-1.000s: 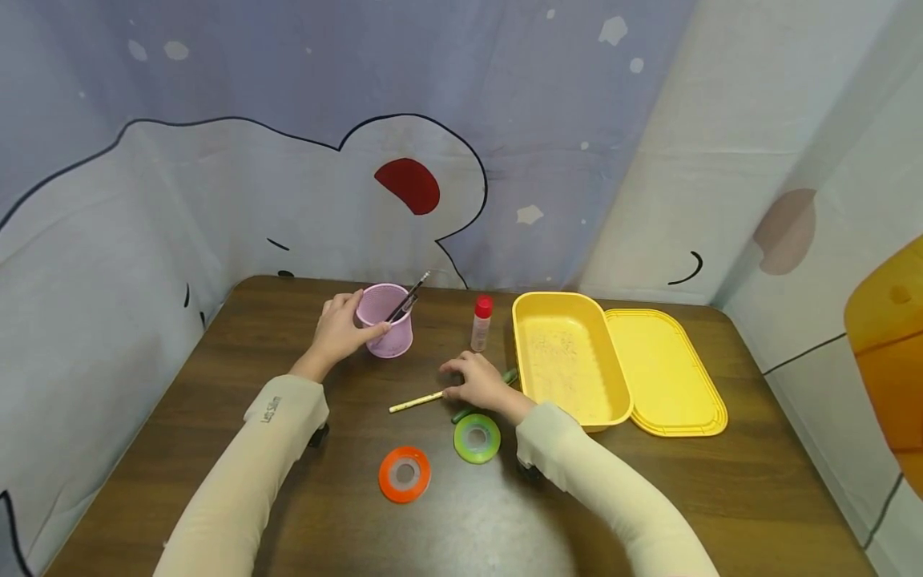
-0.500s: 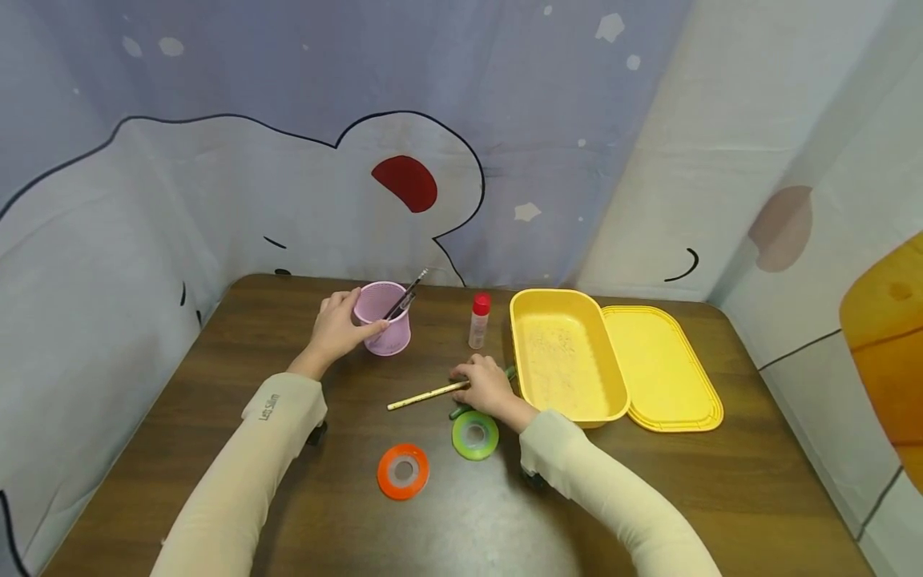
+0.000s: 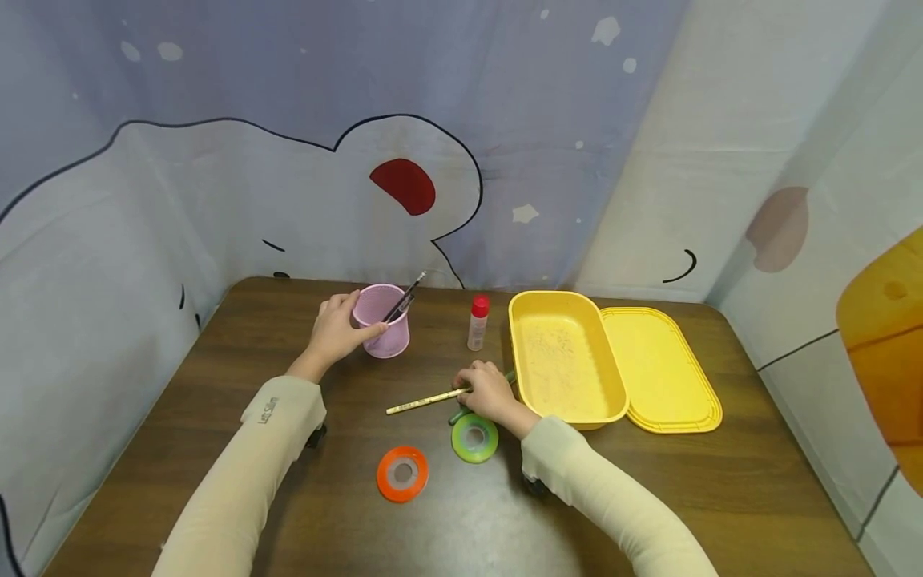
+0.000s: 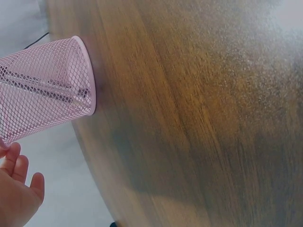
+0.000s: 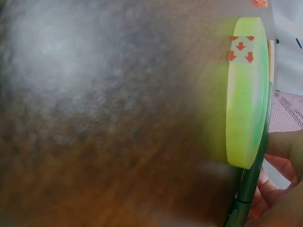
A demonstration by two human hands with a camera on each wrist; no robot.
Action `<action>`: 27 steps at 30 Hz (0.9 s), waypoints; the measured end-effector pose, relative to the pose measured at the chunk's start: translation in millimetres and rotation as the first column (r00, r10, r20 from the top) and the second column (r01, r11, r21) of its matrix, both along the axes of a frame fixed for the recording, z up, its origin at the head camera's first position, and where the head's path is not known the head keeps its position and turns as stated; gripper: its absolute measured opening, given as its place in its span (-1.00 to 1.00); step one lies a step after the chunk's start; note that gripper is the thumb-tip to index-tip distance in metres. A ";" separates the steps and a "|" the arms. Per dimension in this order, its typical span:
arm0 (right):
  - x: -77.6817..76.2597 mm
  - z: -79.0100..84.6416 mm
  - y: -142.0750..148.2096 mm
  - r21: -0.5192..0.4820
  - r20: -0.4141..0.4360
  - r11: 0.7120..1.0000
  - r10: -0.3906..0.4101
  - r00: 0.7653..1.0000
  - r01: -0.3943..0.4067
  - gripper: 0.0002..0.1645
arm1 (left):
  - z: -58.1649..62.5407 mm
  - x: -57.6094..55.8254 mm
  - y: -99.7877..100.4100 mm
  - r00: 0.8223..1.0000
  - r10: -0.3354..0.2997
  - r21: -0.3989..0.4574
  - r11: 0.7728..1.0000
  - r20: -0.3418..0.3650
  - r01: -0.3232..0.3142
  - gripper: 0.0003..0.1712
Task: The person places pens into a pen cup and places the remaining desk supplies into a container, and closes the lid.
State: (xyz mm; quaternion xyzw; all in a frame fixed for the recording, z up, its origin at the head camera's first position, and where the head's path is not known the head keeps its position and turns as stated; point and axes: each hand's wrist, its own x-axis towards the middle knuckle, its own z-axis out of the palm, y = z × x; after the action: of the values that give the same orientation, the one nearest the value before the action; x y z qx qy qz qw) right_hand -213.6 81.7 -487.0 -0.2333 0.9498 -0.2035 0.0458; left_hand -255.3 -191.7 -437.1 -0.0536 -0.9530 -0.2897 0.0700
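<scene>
My left hand [image 3: 336, 330] holds the pink mesh pencil cup [image 3: 387, 346] by its rim, fingers at the left and thumb at the front. A dark pencil [image 3: 415, 285] and another dark slim item lean inside the cup. In the left wrist view, the cup [image 4: 52, 90] stands on the table. My right hand [image 3: 490, 391] pinches the right end of a yellow pencil [image 3: 421, 402], whose other end points left. Beneath that hand lies a green pen [image 3: 458, 415], partly hidden by it. The right wrist view shows the pen [image 5: 253, 184] beside a green tape roll [image 5: 244, 109].
An orange tape roll [image 3: 402, 474] lies nearer on the wooden table [image 3: 346, 529]. A red-capped glue bottle [image 3: 477, 324] stands upright at the back. Right of my right hand are a yellow tray [image 3: 620, 401] and its yellow lid [image 3: 667, 369]. A patterned curtain [image 3: 303, 200] hangs behind.
My right hand has slid a little to the right along the yellow pencil and now pinches it close to its right end. My left hand stays on the cup.
</scene>
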 end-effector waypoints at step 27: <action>-1.5 14.5 -2.0 -0.094 -0.026 0.992 0.084 0.996 -0.087 -0.92 | -1.5 -0.4 -0.8 1.000 0.001 0.004 1.000 -0.004 -0.001 0.05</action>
State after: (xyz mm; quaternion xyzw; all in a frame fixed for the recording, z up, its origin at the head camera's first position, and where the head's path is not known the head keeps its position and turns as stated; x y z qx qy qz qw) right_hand -215.0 79.7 -472.5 -0.2779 0.9286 -0.2439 0.0328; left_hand -255.7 -192.4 -438.6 -0.0537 -0.9524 -0.2913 0.0723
